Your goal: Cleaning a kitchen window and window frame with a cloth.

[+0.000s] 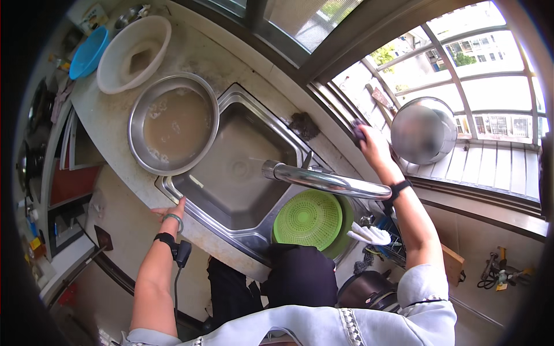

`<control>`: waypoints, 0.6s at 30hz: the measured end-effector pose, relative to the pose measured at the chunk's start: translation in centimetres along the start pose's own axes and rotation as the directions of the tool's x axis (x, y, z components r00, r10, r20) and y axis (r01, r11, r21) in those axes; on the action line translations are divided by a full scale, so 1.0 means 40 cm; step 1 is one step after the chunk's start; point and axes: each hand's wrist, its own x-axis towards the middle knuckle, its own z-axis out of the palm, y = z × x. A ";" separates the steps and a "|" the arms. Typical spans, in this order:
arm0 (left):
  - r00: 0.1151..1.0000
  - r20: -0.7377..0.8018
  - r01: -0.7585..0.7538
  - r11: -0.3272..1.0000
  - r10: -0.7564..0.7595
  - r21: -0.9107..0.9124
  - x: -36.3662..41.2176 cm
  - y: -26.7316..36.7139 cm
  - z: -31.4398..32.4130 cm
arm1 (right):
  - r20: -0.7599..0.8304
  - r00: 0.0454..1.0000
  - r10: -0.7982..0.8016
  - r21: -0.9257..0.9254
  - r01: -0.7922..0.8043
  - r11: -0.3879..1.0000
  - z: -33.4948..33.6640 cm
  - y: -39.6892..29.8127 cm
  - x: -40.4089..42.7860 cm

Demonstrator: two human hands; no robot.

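Observation:
In my right hand (373, 142) is a bunched dark purple cloth (358, 129), pressed at the sliding track (335, 106) of the open window. My left hand (170, 211) is at the front edge of the counter beside the steel sink (179, 190); its fingers are spread and nothing is in them. Water covers the bottom of the sink basin. A chrome faucet (329, 181) reaches over the basin, below my right forearm. Straddling the sink's left rim, a steel bowl (135, 125) holds cloudy brownish water. A dark scouring pad (304, 126) lies on the ledge behind the sink.
A green strainer (307, 218) sits in the side basin, near my bent knee (303, 277). A white basin (162, 34) and a blue basin (88, 56) stand at the far left. Outside the window is a steel pot (422, 129) on a slatted ledge. White gloves (370, 233) hang at right.

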 end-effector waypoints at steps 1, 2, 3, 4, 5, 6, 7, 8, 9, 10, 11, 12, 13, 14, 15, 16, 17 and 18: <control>0.999 -0.032 0.007 1.000 -0.007 0.012 0.007 -0.004 0.007 | 0.010 0.999 0.033 0.076 -0.034 0.996 0.009 -0.029 0.057; 0.998 -0.063 0.010 1.000 -0.008 0.026 0.010 -0.008 0.010 | 0.008 0.999 0.038 0.078 -0.039 0.996 0.016 -0.031 0.079; 0.998 -0.066 0.006 1.000 -0.004 0.030 0.023 -0.013 0.016 | 0.034 0.999 0.042 0.124 -0.046 0.991 0.020 -0.030 0.094; 0.997 -0.074 -0.004 1.000 0.005 0.013 0.043 -0.019 0.021 | 0.059 0.997 0.046 0.168 -0.055 0.984 0.017 -0.030 0.095; 0.996 -0.087 0.000 1.000 0.000 -0.008 0.059 -0.034 0.018 | 0.095 0.993 0.077 0.100 -0.086 0.991 0.010 -0.042 0.069; 0.996 -0.086 -0.002 1.000 0.001 -0.005 0.050 -0.033 0.017 | 0.095 0.992 0.079 0.098 -0.089 0.991 -0.004 -0.028 0.026; 0.997 -0.076 -0.021 1.000 0.020 -0.007 0.030 -0.027 0.014 | 0.111 0.986 0.125 0.041 -0.131 0.991 -0.024 0.003 -0.032; 0.997 -0.070 -0.039 0.999 0.038 -0.013 0.008 -0.018 0.005 | 0.121 0.978 0.168 -0.014 -0.167 0.986 -0.041 0.033 -0.086; 0.997 -0.062 -0.046 0.999 0.045 -0.013 -0.018 -0.009 -0.003 | 0.151 0.963 0.225 -0.055 -0.219 0.974 -0.060 0.061 -0.143; 0.998 -0.055 -0.016 1.000 0.016 0.002 -0.046 -0.003 -0.014 | 0.180 0.942 0.283 -0.097 -0.269 0.958 -0.077 0.083 -0.199; 0.998 -0.055 0.017 1.000 -0.017 0.012 -0.059 0.001 -0.024 | 0.206 0.919 0.336 -0.136 -0.313 0.940 -0.088 0.102 -0.246; 0.998 -0.052 0.018 1.000 -0.017 0.009 -0.055 -0.001 -0.025 | 0.232 0.892 0.388 -0.175 -0.354 0.918 -0.100 0.101 -0.268; 0.997 -0.072 0.018 0.999 -0.016 0.029 -0.043 -0.005 -0.023 | 0.228 0.886 0.404 -0.183 -0.368 0.911 -0.099 0.104 -0.272; 0.996 -0.088 0.014 0.999 -0.010 0.052 -0.034 -0.007 -0.015 | 0.226 0.886 0.406 -0.188 -0.369 0.910 -0.101 0.100 -0.266; 0.996 -0.084 0.010 0.999 -0.006 0.053 -0.023 -0.010 -0.011 | 0.246 0.878 0.411 -0.203 -0.368 0.908 -0.097 0.098 -0.256; 0.995 -0.094 -0.006 0.999 0.011 0.050 -0.012 -0.012 -0.007 | 0.266 0.869 0.418 -0.218 -0.368 0.904 -0.090 0.097 -0.247; 0.994 -0.103 -0.026 0.998 0.031 0.052 -0.004 -0.011 0.000 | 0.232 0.910 0.343 -0.153 -0.314 0.937 -0.081 0.088 -0.230; 0.994 -0.097 -0.037 0.997 0.043 0.062 -0.009 -0.006 0.003 | 0.163 0.952 0.259 -0.092 -0.246 0.965 -0.068 0.075 -0.208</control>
